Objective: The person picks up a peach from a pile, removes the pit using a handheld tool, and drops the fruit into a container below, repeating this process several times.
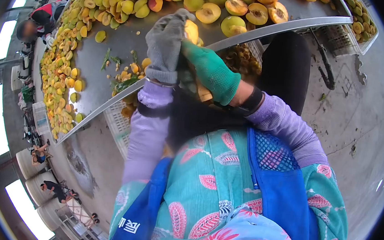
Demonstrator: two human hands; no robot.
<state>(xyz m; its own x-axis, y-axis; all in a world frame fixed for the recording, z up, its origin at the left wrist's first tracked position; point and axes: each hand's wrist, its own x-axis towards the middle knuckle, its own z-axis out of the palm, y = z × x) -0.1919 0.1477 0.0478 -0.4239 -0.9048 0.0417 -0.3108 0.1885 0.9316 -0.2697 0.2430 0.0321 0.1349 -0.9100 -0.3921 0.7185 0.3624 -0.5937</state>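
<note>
My left hand [164, 46], in a grey glove, is closed around a yellow-orange fruit [191, 31] near the metal table's front edge. My right hand [214, 71], in a green glove, is closed just beside it, its fingertips against the same fruit; whatever lies inside its grip is hidden. Halved fruits [208, 12] with orange flesh lie on the metal table [128, 36] beyond my hands. Small fruit scraps and green leaves [124, 83] sit near the edge, left of my left hand.
Below the table edge stand a white crate [117, 122] and a container of dark scraps [243, 59]. Another crate of fruit [358, 22] is at the upper right. A person [45, 18] is at the table's far left; more people sit at the lower left.
</note>
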